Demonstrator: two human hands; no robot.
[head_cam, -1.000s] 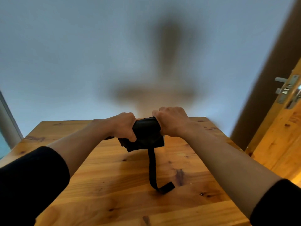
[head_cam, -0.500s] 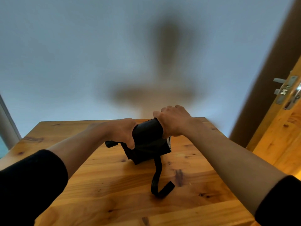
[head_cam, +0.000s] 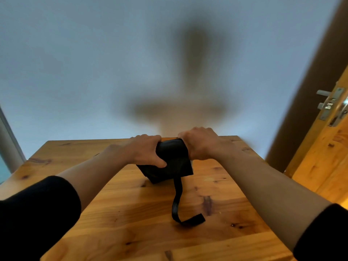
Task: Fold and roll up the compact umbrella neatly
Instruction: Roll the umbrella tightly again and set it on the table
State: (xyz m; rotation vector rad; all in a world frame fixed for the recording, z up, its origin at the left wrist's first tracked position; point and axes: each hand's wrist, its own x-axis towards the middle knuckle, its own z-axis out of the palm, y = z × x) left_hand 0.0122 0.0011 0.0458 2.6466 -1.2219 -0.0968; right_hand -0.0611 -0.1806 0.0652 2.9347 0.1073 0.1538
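A: Here, both hands clamp the compact umbrella (head_cam: 170, 159) at the far middle of the desk (head_cam: 116, 219). The left hand (head_cam: 146, 150) wraps its left end, thumb pressed on the near face; the right hand (head_cam: 200, 144) closes over its right end. The hands stand close together, with only a short span of black canopy showing between them.

B: Which step does this panel show?

A: Judged from the pose, the rolling step. The canopy is gathered into a short bundle but is not yet secured: the closure strap (head_cam: 178, 202) hangs loose from the bundle's near side and its free end curls on the wood.

B: What does the next move call for?

A: Probably one hand keeping the roll tight while the other picks up the strap, draws it around the bundle and fastens it. Slackening the grip may let the folds spring open.

B: Materials and shapes?

A: The canopy is a thin black fabric with a faint sheen, rounded on top where it is rolled, squarer and looser at its lower near edge. The strap is a flat, narrow black band. The desk is varnished pine with knots and plank seams. Whether the handle shows cannot be told; the hands cover both ends.
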